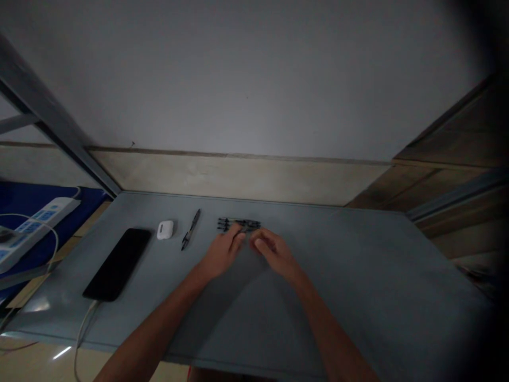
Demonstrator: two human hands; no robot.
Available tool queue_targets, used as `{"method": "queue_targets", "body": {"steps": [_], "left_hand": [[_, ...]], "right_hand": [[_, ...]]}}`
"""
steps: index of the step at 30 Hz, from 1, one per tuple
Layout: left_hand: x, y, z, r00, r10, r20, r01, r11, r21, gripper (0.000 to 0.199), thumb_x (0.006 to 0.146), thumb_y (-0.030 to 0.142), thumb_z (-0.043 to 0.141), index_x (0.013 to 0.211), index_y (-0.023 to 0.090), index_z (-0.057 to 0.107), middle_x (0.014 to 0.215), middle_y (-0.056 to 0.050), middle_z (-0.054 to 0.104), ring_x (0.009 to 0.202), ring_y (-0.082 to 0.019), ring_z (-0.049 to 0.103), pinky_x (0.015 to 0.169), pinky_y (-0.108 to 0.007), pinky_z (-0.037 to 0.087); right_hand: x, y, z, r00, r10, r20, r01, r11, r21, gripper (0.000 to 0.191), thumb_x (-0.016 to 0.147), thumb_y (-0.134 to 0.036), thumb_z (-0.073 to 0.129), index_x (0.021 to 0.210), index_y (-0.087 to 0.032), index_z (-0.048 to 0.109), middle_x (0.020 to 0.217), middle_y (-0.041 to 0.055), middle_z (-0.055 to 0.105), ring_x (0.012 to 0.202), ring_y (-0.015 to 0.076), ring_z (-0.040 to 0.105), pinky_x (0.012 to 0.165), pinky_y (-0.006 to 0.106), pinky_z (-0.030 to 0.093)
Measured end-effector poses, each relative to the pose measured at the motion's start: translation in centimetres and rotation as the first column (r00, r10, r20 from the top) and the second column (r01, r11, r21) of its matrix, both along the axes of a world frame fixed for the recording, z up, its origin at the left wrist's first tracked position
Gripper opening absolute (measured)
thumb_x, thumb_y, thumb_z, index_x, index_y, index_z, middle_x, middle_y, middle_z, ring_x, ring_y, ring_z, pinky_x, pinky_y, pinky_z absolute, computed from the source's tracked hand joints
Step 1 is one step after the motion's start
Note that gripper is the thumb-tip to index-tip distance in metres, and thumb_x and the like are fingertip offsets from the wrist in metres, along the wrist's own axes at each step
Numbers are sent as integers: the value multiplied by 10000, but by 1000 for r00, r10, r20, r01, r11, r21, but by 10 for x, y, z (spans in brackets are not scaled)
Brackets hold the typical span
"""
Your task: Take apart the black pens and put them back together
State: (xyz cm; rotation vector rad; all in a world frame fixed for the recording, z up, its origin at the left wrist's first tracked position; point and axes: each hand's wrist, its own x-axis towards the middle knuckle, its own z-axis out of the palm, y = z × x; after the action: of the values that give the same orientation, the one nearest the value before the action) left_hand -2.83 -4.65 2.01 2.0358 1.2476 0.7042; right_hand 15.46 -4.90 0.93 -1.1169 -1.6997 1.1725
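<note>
Your left hand (222, 252) and right hand (275, 253) rest on grey worktop (358, 265). Fingers (240, 237) curled at near edge of black pen row (239, 225), 12 o'clock from hands; grip unclear. At 9 o'clock: single pen (191, 229), white earbud case (165, 229), black phone (117, 264).

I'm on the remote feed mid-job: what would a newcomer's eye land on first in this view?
The left hand and right hand catch the eye first, meeting mid-table, with the left hand's fingers at a tight row of slim black pens on the grey table. Further left lie a black smartphone, a white earbud case and a single pen.
</note>
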Motion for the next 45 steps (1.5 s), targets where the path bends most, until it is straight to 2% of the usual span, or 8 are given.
{"method": "queue_targets", "body": {"steps": [4,6,9,13,18,28,36,45], "left_hand": [[1,2,2,917,74,393,-35,994,-106,346,973,462,187,1110,182,338,885,-61,656,759,-135,618,734,-287,492],[3,3,1,892,113,438,-68,991,-116,340,963,482,226,1107,193,331,1010,-92,647,882,-147,618,803,-311,494],[3,7,-2,860,157,485,-102,985,-139,348,951,492,266,1095,195,377,1092,-103,637,963,-159,610,818,-315,500],[-2,15,-5,788,234,569,-137,969,-208,444,946,495,279,1028,146,540,1085,-119,649,950,-177,616,703,-274,512],[-10,19,-1,860,211,465,-80,955,-285,515,913,527,358,913,105,652,859,-105,699,681,-148,614,611,-256,489],[-8,9,-4,904,-296,309,403,830,-386,392,863,477,498,750,130,640,700,-25,656,599,-99,551,573,-196,417],[2,2,-9,925,-303,232,365,879,-308,402,884,428,478,660,126,618,615,1,598,575,-94,550,567,-183,394],[12,-9,-5,979,-199,38,202,965,-165,393,905,396,452,656,146,626,567,33,576,526,-89,516,547,-186,356]], "right_hand": [[-11,-6,2,983,131,-128,-141,987,-73,394,874,-418,538,1212,-220,503,1101,77,600,924,178,586,766,284,465],[-14,-6,0,976,162,-145,-178,979,-104,434,900,-414,492,1287,-220,462,988,63,630,827,166,604,729,287,475],[-12,0,-4,997,66,-27,-68,995,-73,344,907,-432,461,1076,-181,624,682,8,582,625,142,546,618,262,440],[4,8,-4,986,-156,63,157,988,-11,330,859,-464,523,978,-195,672,674,9,578,615,148,525,565,253,402],[18,12,0,958,-288,17,287,957,39,309,847,-457,535,946,-197,669,638,7,557,622,156,530,584,264,412],[22,13,1,925,-296,-238,301,954,-19,283,868,-458,536,938,-192,603,666,8,584,633,147,555,657,291,454],[23,12,2,921,-269,-280,278,961,-9,333,866,-441,558,634,-207,516,612,-2,535,632,144,518,676,300,422],[20,11,2,847,-278,-454,289,956,-45,312,858,-368,606,632,-211,459,549,-43,438,541,115,420,569,274,337]]}}
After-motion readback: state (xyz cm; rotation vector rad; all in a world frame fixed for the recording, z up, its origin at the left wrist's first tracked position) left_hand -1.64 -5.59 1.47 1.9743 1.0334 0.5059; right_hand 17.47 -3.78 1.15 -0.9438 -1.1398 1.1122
